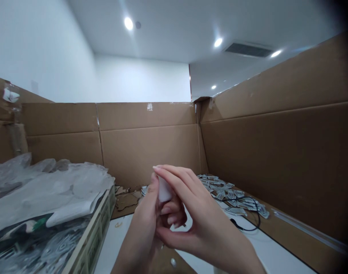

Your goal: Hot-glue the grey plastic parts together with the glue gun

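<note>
Walled by cardboard [148, 148] at twelve o'clock, heaped with flat pieces [235, 211] at four. At six, holding a white piece [164, 190] in the left hand [148, 213] with fingers curled; arching the right hand [204, 209] over it, cannot tell whether gripping. Apparently mid-handling, not yet set down.

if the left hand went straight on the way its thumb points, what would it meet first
Probably the right hand, whose fingertips sit just above the left thumb in this view; the cardboard wall lies beyond. Depth is hard to judge.
</note>
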The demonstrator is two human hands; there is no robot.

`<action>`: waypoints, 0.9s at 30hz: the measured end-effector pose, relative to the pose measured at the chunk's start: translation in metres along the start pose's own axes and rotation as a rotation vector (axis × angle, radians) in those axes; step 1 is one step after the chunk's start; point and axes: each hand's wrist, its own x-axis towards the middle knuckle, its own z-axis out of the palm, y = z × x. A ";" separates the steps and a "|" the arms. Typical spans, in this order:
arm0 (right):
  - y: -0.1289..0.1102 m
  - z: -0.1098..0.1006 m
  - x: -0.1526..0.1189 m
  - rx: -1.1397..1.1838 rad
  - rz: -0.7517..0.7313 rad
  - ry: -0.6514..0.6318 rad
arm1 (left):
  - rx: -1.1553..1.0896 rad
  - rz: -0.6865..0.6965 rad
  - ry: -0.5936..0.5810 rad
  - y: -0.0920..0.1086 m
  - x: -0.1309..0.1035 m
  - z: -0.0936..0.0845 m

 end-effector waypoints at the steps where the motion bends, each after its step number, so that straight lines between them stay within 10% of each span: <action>1: 0.001 0.000 0.000 -0.012 -0.001 0.002 | -0.008 0.000 -0.010 -0.001 0.000 0.000; 20: 0.010 -0.005 0.003 -0.016 -0.055 0.243 | 0.154 0.102 -0.250 0.000 -0.001 -0.002; 27: 0.006 -0.012 0.000 -0.134 -0.093 0.280 | 0.268 0.115 -0.116 0.008 -0.012 0.002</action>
